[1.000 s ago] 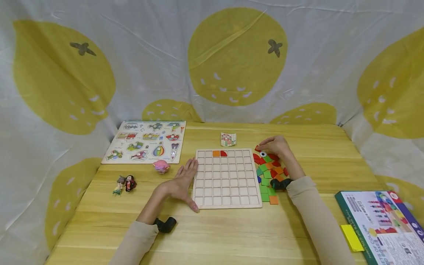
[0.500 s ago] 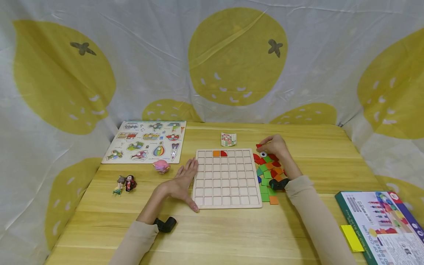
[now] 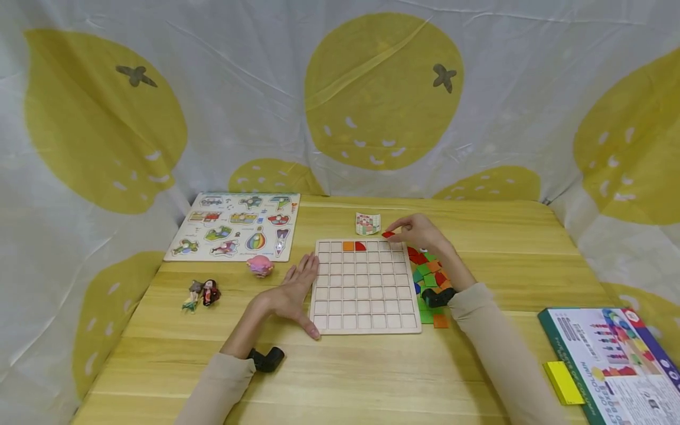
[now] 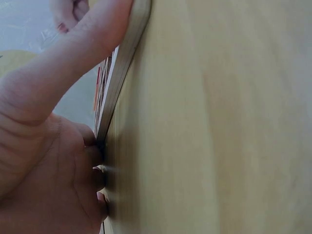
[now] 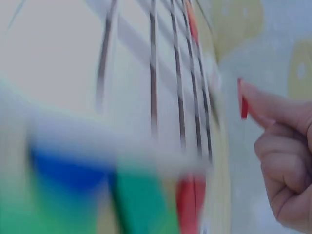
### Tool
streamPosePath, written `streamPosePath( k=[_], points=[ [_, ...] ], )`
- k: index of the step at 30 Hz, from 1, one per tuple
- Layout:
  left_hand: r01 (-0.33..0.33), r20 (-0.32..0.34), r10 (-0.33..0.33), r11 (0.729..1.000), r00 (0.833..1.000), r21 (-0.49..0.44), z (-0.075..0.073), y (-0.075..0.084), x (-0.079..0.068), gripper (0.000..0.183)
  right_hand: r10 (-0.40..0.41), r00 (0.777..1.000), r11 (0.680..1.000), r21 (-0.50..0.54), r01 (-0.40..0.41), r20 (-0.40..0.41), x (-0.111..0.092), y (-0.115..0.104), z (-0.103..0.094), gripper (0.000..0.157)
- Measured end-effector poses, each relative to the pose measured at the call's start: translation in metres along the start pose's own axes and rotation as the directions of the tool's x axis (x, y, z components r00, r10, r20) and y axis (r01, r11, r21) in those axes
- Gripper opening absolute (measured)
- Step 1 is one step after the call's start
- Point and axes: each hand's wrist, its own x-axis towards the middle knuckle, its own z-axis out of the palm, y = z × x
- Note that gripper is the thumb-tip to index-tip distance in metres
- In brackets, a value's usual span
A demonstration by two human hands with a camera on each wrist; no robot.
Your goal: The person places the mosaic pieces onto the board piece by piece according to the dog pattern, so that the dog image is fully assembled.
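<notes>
A wooden grid board [image 3: 363, 293] lies in front of me, with an orange square tile [image 3: 348, 246] and a red quarter-round tile [image 3: 360, 247] side by side in its top row. My left hand [image 3: 289, 298] rests along the board's left edge, fingers and thumb spread. Between thumb and fingertips my right hand [image 3: 419, 233] pinches a red tile [image 5: 243, 99], held above the board's top right part. Its exact shape is hard to make out. Loose green, red and orange tiles [image 3: 427, 317] lie right of the board, partly hidden under my right arm.
A small pattern card [image 3: 368, 224] lies behind the board. At the left are a vehicle picture puzzle [image 3: 231, 228], a pink toy [image 3: 260, 266] and two small figures [image 3: 201, 294]. A game box [image 3: 618, 360] and a yellow block [image 3: 564, 382] sit at the right.
My right hand has moved left from the loose tiles to over the board's top right, carrying the red tile. My left hand has stayed at the board's edge.
</notes>
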Motion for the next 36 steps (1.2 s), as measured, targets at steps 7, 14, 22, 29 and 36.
streamPosePath(
  k=[7,14,22,29,36],
  points=[
    [-0.035,-0.001,0.035,0.999,0.999,0.009,0.001,0.003,0.004,0.155,-0.164,0.980,0.986,0.008,0.164,0.115,0.025,-0.040,0.055,0.021],
    [-0.034,0.005,0.034,0.999,0.999,0.010,0.005,0.004,0.005,0.154,-0.146,0.977,0.989,-0.003,0.149,0.154,0.040,-0.046,0.081,0.021],
    [-0.009,0.011,0.009,1.000,1.000,0.007,0.005,0.004,0.002,0.155,-0.136,0.978,0.990,-0.014,0.140,0.158,0.042,-0.048,0.085,0.022],
    [0.012,0.022,-0.012,1.000,1.000,0.014,0.003,0.002,0.002,0.156,-0.090,0.983,0.995,0.051,0.083,0.160,0.043,-0.051,0.078,0.027],
    [0.017,0.010,-0.017,1.000,1.000,0.001,-0.001,0.000,0.000,0.156,-0.072,0.997,0.997,0.033,0.070,0.038,0.006,-0.033,0.016,0.037]
  ],
)
